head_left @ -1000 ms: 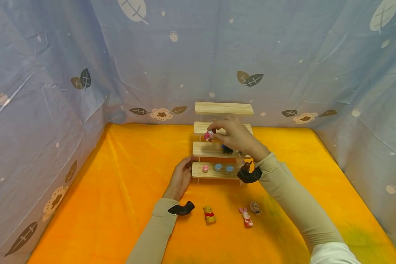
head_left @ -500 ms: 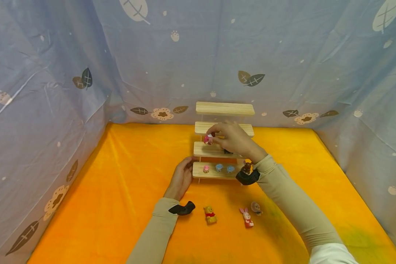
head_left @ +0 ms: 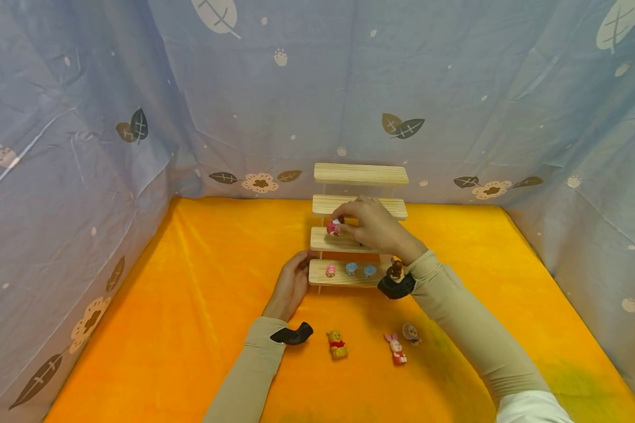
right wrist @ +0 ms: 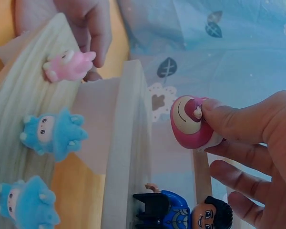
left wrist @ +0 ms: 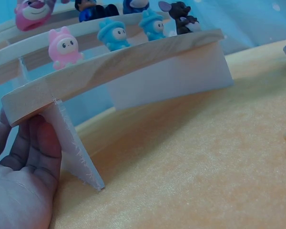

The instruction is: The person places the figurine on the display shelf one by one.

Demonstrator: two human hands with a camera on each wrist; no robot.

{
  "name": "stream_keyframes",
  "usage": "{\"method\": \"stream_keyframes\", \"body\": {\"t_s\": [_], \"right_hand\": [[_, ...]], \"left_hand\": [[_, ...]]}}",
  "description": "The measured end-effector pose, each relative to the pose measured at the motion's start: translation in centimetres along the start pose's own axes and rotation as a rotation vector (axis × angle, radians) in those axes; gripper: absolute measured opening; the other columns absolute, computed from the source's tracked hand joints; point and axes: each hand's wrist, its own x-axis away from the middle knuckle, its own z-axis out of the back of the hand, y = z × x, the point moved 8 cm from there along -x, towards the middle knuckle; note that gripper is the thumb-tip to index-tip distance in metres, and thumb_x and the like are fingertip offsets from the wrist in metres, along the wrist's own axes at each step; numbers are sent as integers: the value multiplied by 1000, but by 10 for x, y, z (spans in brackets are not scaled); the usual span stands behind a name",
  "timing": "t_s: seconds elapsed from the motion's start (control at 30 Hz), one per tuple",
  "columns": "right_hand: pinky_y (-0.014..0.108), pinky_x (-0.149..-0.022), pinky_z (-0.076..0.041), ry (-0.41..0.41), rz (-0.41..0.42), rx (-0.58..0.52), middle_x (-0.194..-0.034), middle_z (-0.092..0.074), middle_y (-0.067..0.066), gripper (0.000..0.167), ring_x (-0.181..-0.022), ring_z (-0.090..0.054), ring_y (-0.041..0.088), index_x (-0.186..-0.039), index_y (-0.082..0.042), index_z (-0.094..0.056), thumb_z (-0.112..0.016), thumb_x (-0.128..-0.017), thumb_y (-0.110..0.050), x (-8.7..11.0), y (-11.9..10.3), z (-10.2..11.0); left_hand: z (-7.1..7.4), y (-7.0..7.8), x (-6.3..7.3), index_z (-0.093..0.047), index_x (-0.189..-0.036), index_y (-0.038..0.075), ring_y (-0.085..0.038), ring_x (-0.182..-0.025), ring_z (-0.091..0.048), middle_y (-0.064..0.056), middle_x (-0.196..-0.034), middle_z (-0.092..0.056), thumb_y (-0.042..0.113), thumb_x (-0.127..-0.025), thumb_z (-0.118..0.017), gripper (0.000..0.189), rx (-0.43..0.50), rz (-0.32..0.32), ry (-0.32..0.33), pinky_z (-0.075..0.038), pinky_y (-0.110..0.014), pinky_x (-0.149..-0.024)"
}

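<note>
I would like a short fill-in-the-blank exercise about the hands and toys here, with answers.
The right hand pinches a smiling figure that is mainly ____.
The left hand is at the ____ end of the lowest shelf.
On that shelf are ____ blue figures.
The yellow bear on the orange cloth wears a ____ top.

Missing words: pink; left; two; red.

Pink figurine (right wrist: 187,125) in right hand (head_left: 374,224)

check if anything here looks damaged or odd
The left support panel under the wooden shelf has whitish shreds along one edge, so it looks ragged. A greenish patch at the head view's lower right breaks the orange of the cloth.
</note>
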Motion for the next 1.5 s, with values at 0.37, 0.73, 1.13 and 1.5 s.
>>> {"method": "stream_keyframes", "body": {"t_s": [0.37,0.73,1.13,1.5], "right_hand": [[35,-78,-33,-10,-19,29,-108,-76,1,21,-85,-46,22,-115,-14,-76,-73,-94,-19,0,1,-7],[37,-78,-25,-9,-44,82,-100,-76,-2,22,-84,-42,21,-113,-18,-77,-75,-92,-24,1,3,-11],[37,-78,-21,-23,-47,110,-97,-76,-3,21,-83,-42,21,-112,-20,-77,-76,-92,-27,1,5,-14],[40,-83,-26,-43,-46,159,-102,-78,-3,21,-85,-44,22,-113,-19,-77,-75,-93,-25,0,2,-14]], "left_hand": [[0,0,-1,-56,-115,6,-18,-110,-51,-5,-119,-52,23,-109,-39,24,1,7,1,-47,-27,-93],[0,0,-2,-55,-117,5,-19,-115,-49,-6,-122,-51,23,-109,-39,25,0,2,1,-44,-28,-100],[0,0,-3,-54,-118,5,-19,-115,-49,-5,-121,-52,23,-109,-38,26,-11,-1,8,-44,-29,-101],[0,-1,-2,-53,-119,4,-20,-117,-48,-5,-123,-51,23,-109,-38,26,-10,4,15,-42,-30,-103]]}}
